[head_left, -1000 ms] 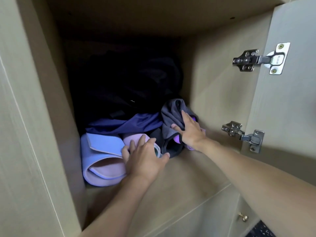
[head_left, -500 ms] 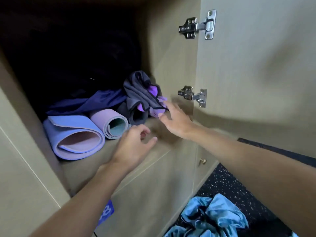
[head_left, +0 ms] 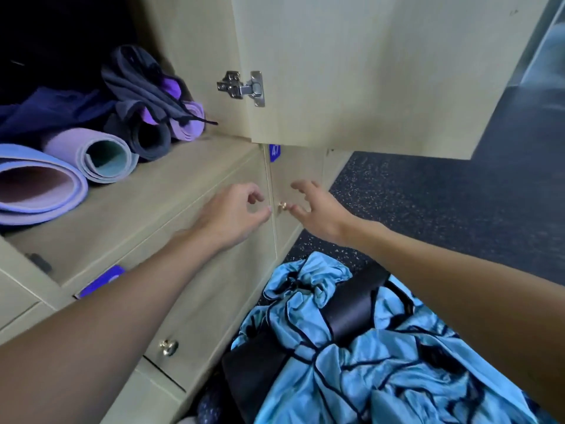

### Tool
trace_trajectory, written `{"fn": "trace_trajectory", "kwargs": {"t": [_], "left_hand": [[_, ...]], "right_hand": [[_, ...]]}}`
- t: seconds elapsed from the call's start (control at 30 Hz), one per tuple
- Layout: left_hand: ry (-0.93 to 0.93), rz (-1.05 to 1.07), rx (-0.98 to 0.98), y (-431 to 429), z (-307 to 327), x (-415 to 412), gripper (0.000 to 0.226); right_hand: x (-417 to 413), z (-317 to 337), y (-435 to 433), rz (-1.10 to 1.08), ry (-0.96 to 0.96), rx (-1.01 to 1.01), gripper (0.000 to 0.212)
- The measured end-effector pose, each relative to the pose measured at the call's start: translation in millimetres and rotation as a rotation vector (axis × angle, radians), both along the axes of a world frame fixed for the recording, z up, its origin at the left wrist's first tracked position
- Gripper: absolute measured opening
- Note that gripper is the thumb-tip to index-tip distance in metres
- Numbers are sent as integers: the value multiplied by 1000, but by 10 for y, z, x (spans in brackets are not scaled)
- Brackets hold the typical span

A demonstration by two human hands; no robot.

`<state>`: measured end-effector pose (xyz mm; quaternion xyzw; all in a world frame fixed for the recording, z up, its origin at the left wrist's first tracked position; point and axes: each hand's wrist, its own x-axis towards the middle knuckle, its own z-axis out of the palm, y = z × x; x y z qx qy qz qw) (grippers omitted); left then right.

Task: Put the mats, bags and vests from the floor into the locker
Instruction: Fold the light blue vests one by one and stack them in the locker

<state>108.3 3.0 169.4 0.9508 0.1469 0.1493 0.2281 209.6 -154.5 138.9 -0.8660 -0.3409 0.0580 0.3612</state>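
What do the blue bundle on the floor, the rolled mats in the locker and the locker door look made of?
The blue bundle looks like satin-type cloth: glossy sheen, soft creases, black trim. The rolled mats look like matte foam or rubber, with thick springy layers showing at the roll ends. The locker door is pale wood-grain board, probably laminate, with a matte finish; its hinge is shiny metal.
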Motion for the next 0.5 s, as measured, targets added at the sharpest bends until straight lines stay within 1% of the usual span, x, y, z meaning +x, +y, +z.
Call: {"fn": "trace_trajectory", "kwargs": {"t": [0.13, 0.27, 0.37, 0.5], "left_hand": [[148, -71, -49, -291, -355, 63, 27], [306, -186, -54, -673, -805, 83, 32], [369, -294, -56, -1035, -1187, 96, 33], [422, -429, -121, -1619, -1625, 112, 31]], "right_hand": [[-90, -339, -487, -79, 28, -78, 50], [-205, -762, -1028, -190, 109, -121, 50], [-322, -1084, -1467, -252, 147, -153, 49], [-548, -1470, -2041, -372, 220, -209, 48]]}}
